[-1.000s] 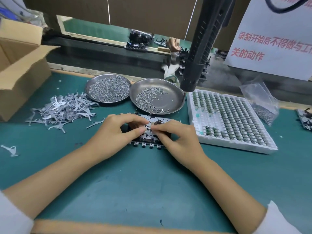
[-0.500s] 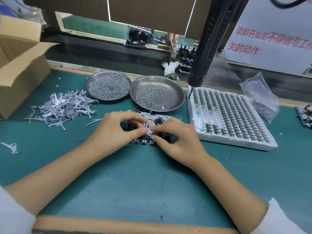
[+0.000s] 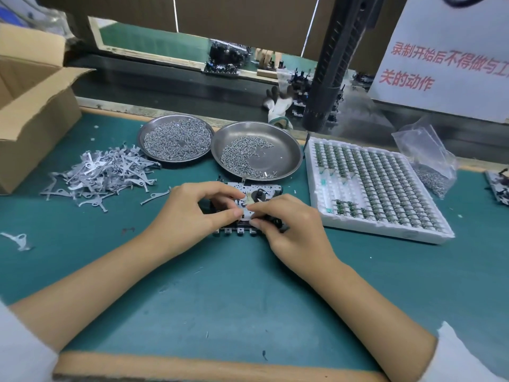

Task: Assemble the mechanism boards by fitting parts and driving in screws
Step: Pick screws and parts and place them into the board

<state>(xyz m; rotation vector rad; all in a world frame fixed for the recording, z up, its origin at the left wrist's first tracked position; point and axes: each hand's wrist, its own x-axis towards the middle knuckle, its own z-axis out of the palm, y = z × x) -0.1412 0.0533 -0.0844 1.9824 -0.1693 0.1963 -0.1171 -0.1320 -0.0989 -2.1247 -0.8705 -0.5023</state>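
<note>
Two screw dishes behind board – hands covering.

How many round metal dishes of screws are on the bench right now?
2. The fuller dish sits behind the pile of metal levers; the emptier dish is to its right, just behind the mechanism board. None looks hidden.

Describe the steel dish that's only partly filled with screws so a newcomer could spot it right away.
Start at the green mat; two round steel dishes sit at its far edge. Take the right dish, beside the white parts tray. Its screws cover only the left part, leaving bare metal, while the left dish is nearly covered.
</note>
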